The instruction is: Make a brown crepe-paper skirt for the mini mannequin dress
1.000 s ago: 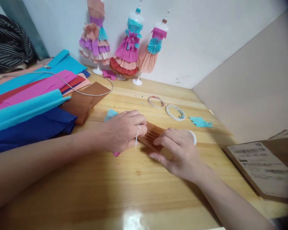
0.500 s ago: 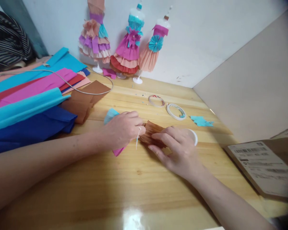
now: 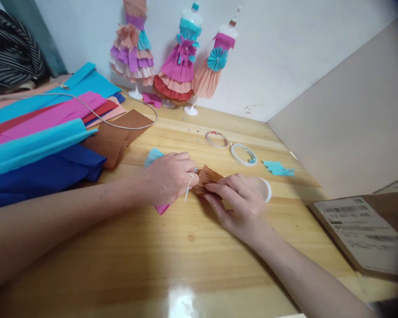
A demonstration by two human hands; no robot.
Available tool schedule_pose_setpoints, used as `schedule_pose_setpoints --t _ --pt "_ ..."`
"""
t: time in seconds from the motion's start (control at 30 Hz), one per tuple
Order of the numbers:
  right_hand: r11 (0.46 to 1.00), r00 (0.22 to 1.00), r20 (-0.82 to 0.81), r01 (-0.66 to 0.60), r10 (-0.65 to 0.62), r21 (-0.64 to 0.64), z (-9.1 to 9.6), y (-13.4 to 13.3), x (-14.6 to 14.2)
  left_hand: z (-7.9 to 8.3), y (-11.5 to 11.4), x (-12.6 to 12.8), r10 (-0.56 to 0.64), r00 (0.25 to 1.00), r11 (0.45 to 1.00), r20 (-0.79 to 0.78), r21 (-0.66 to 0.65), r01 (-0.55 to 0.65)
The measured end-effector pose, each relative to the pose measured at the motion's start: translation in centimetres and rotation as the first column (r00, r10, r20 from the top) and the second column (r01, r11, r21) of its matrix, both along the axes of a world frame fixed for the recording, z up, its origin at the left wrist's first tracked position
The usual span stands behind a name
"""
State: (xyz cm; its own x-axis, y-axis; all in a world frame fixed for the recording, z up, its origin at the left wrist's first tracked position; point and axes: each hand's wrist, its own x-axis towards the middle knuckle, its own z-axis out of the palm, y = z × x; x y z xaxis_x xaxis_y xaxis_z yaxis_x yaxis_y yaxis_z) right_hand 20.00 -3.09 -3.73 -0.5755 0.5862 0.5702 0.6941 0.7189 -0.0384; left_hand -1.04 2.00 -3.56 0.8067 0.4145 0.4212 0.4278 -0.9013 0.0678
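A small dress form lies on its side under my hands, its white round base (image 3: pixel 268 191) showing beyond my right hand. My left hand (image 3: pixel 170 176) is closed around its middle, hiding most of it. Light blue paper (image 3: pixel 153 156) and magenta paper (image 3: pixel 162 209) stick out past that hand. A thin pale strip (image 3: pixel 188 190) hangs by my left fingers. With bent fingers and thumb, my right hand (image 3: pixel 240 203) grips the brown pleated crepe paper (image 3: pixel 209 176) wrapped on the form.
Three dressed forms, in ruffled (image 3: pixel 132 57), magenta (image 3: pixel 179 64) and peach (image 3: pixel 207 79) skirts, stand along the wall. Folded crepe paper sheets (image 3: pixel 43 141) cover the left side. Two tape rolls (image 3: pixel 216 139) (image 3: pixel 243 154), a blue scrap (image 3: pixel 277 168) and a cardboard box (image 3: pixel 365 234) lie to the right.
My right hand has shifted slightly left along the brown pleated paper, closer to my left hand. My left hand has barely moved and keeps its hold.
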Motion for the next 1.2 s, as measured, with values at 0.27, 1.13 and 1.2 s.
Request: schedule_pose_setpoints --t 0.27,1.13,1.2 --pt "0.999 1.000 -0.008 -0.003 0.004 0.044 -0.4 0.3 -0.6 0.0 0.0 -0.1 -0.040 0.998 0.995 0.055 -0.084 0.045" --pt "0.995 0.999 -0.037 -0.009 0.013 0.099 -0.9 0.8 -1.6 0.5 0.6 -0.5 -0.072 0.988 0.943 0.139 -0.314 0.112" --pt "0.995 0.999 -0.038 -0.006 0.010 0.103 -0.9 0.8 -1.6 0.4 0.6 -0.4 -0.061 0.986 0.935 0.156 -0.337 0.111"
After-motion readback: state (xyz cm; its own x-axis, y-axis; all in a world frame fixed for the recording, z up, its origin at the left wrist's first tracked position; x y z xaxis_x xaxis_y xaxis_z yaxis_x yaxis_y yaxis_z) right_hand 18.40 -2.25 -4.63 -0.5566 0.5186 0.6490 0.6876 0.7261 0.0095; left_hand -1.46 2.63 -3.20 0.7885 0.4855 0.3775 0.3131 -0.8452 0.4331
